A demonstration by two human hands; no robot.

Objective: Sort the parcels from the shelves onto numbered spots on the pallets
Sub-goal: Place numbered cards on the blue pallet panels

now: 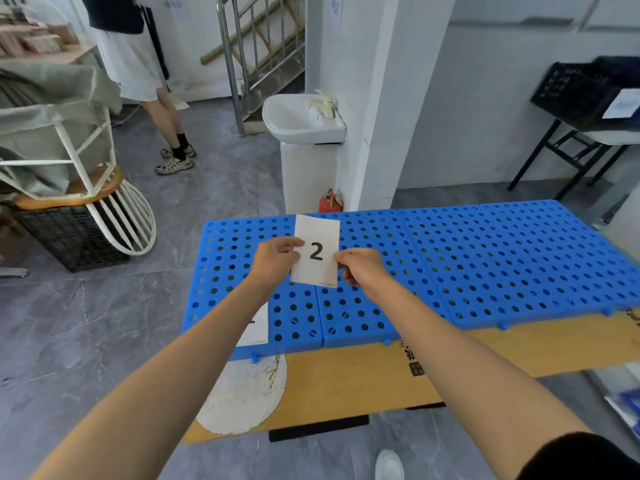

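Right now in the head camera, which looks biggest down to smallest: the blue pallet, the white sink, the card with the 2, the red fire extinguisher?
1. blue pallet
2. white sink
3. card with the 2 (nearer the camera, so it looks big)
4. red fire extinguisher, partly hidden

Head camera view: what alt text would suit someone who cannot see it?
A person holds a white card printed 2 over a blue perforated pallet, left grip and right grip pinching its side edges. Another card lies on the pallet, partly behind the left forearm.
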